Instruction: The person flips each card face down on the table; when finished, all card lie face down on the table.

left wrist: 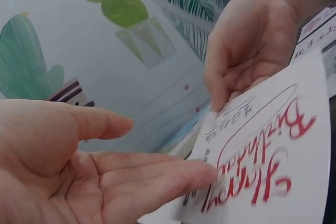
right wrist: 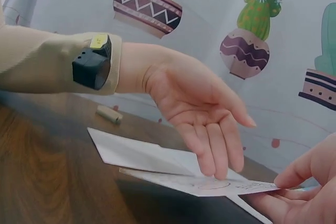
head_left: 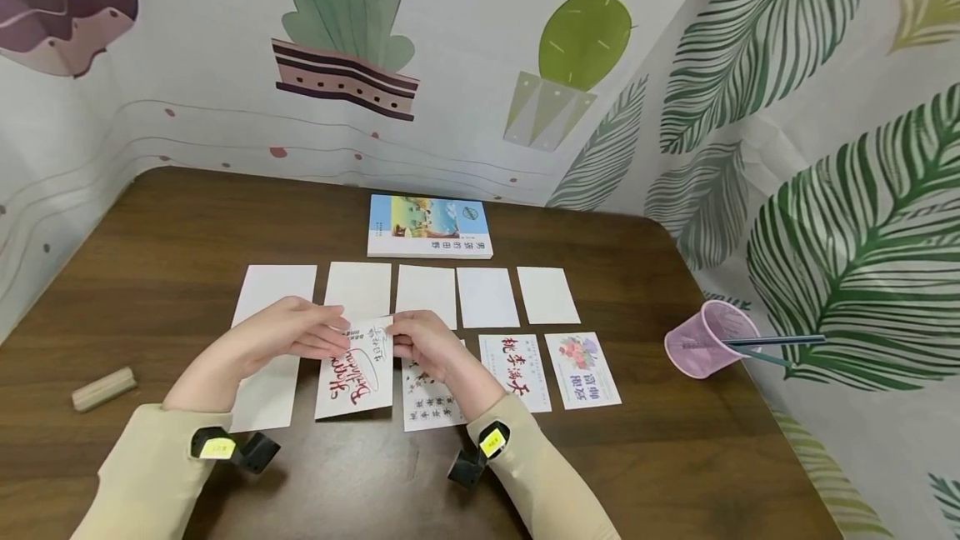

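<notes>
White card (head_left: 355,377), pinched by the right hand (head_left: 427,343), seemingly touches the straight-fingered left hand (head_left: 298,327).

The person is wearing long sleeves: left sleeve (head_left: 146,473) and right sleeve (head_left: 542,465) are both showing plain pale beige. Near the cuffs, a black, boxy left wrist camera (right wrist: 92,70) and similar right wrist camera (head_left: 467,469) are sitting, their mounts bearing yellow labels (head_left: 492,442), dark marks unreadable.

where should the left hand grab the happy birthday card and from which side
Probably the left edge of the card, coming from the left, pinching above and below: it's thin, lifted off the table, and the right hand pinches its far right corner.
</notes>
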`<control>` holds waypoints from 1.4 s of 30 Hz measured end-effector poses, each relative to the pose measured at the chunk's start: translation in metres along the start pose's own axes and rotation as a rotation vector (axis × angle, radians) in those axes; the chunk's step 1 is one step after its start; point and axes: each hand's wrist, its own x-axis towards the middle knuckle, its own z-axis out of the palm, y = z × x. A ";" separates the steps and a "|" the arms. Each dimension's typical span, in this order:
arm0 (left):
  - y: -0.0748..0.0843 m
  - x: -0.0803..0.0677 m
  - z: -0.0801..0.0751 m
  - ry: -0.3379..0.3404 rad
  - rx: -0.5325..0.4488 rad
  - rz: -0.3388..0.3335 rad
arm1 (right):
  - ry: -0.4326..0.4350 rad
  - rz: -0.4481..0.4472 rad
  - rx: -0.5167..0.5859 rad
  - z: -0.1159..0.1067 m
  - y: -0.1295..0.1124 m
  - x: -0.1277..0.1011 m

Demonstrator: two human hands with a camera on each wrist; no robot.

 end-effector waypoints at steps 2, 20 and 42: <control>0.004 0.001 0.004 0.009 0.015 0.003 | 0.001 -0.009 0.014 0.001 -0.002 -0.001; 0.026 -0.008 0.016 0.118 0.051 0.033 | -0.007 -0.137 0.115 0.021 -0.017 -0.008; 0.017 -0.009 0.005 0.080 0.024 0.072 | -0.113 -0.123 0.125 0.016 -0.019 -0.014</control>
